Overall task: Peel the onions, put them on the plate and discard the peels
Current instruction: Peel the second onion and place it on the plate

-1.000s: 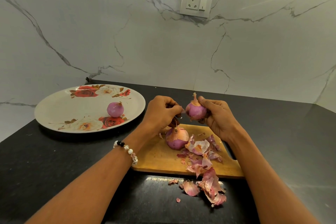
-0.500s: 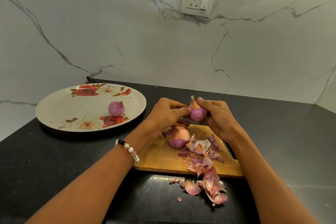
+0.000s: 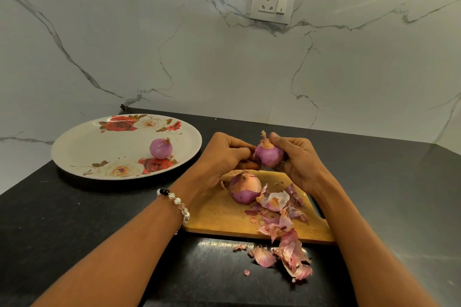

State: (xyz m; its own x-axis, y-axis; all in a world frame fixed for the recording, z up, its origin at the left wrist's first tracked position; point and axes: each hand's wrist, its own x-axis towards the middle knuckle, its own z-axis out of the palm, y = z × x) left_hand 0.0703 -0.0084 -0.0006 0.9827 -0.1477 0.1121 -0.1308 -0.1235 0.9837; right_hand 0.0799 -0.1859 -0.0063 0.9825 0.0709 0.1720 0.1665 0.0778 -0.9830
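On the black counter [image 3: 74, 232] sit a flowered plate [image 3: 82, 147] carrying one peeled onion [image 3: 161, 148] and a cutting board [image 3: 219, 217] with a half-skinned onion [image 3: 244, 190] and peels [image 3: 284, 229]. The right hand [image 3: 299, 159] grips a third onion [image 3: 269, 154] above the board, stem up, axis near upright; the left hand [image 3: 224, 154] pinches its side.

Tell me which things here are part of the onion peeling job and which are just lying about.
Part of the job: held onion, right hand, left hand, half-peeled onion on cutting board, peeled onion on plate, peels.

Lying about: wall socket, bracelet.
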